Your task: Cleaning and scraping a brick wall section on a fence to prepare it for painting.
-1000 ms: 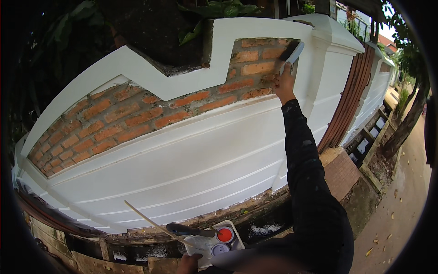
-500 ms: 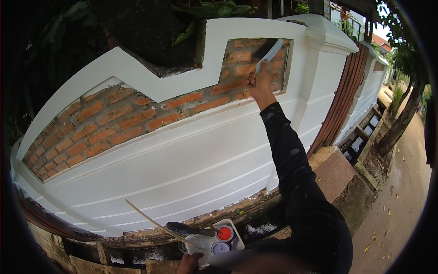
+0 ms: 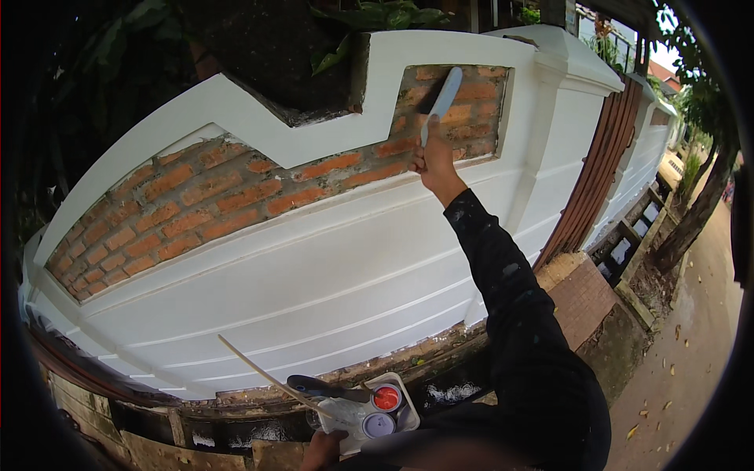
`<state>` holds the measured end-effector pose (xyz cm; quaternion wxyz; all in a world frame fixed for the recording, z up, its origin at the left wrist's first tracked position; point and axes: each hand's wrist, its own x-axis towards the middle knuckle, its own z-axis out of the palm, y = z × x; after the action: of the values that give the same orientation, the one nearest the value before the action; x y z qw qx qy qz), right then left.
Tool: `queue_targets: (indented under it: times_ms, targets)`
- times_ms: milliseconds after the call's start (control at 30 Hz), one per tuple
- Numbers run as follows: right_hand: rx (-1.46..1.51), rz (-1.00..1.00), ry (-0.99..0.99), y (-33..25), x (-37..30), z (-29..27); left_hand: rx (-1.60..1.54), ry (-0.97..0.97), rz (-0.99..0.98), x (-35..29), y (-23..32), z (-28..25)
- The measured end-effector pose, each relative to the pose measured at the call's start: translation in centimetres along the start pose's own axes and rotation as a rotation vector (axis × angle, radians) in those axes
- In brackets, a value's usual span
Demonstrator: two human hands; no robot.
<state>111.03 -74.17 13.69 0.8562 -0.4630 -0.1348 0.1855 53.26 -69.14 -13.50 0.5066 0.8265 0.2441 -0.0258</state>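
Note:
My right hand (image 3: 437,160) is raised to the wall, its fingers wrapped round the handle of a brush (image 3: 447,96). The brush has a long pale-blue back and dark bristles, held against or just off the exposed brick panel (image 3: 472,111) at the upper right. Low in the view, my left hand (image 3: 323,450) grips the near left edge of a pale tray (image 3: 409,419). In the tray are an open can of red-orange paint (image 3: 386,398), a round greyish can or lid (image 3: 378,425) and clear plastic (image 3: 343,416). A dark-handled tool (image 3: 318,386) and a thin wooden stick (image 3: 266,372) stick out.
White-painted wall (image 3: 314,275) frames the bricks, with a pillar (image 3: 554,118) and a reddish-brown slatted gate (image 3: 594,169) to the right. A ditch (image 3: 448,388) runs along the wall's foot. At right are a tree trunk (image 3: 695,212) and a path (image 3: 675,369).
My right hand and the brush have moved left and slightly down across the brick panel, and the brush now stands more upright. My left hand still holds the tray.

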Motion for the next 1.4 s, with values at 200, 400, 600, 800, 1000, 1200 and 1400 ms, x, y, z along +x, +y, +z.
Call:
queue_targets:
  times_ms: [200, 400, 600, 800, 1000, 1200, 1400]
  targets:
    - [-0.302, -0.234, 0.089, -1.1, -0.2, -4.1, 0.067, 0.065, -0.014, -0.7, 4.9, -0.4]
    - [-0.263, -0.511, 0.312, -4.8, 2.6, -6.4, 0.135, 0.014, -0.107, 0.2, -1.1, -0.6]
    - [-0.953, -1.075, 0.233, 1.8, 4.6, -5.5, -0.072, 0.115, -0.25, -1.0, 7.2, -0.6]
    - [-0.998, -0.989, 0.336, 1.3, 4.5, -6.0, -0.066, 0.104, -0.148, -0.2, 2.7, 0.3]
    - [-0.599, -0.664, 0.398, -1.4, 4.9, -8.7, -0.206, 0.104, -0.358, -1.2, 7.2, -0.2]
    - [-0.733, -0.793, 0.343, -3.3, 4.7, -8.5, 0.058, 0.134, -0.205, -1.7, 3.5, 0.1]
    - [-1.122, -1.061, 0.295, -0.1, 5.0, -9.2, -0.052, 0.068, -0.269, -1.3, 5.4, 0.1]
